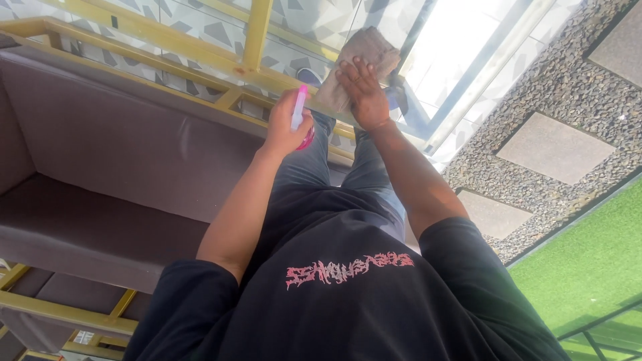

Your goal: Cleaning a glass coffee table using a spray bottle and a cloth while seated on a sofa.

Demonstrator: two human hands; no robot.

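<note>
My left hand (284, 127) is closed around a small pink spray bottle (299, 107) with a pale nozzle, held just left of the cloth. Beside it, my right hand (364, 90) lies flat, fingers spread, on a brown cloth (364, 50). The hand presses the cloth against a glass panel (461, 47) next to a yellow metal frame (257, 30). Both arms reach forward over my legs in grey jeans (314, 164). A black shirt fills the lower part of the view.
A dark brown cushioned bench (100, 154) with yellow metal rails runs along the left. To the right lie pebble ground (575, 87) with square paving slabs (555, 147) and a strip of green turf (595, 261).
</note>
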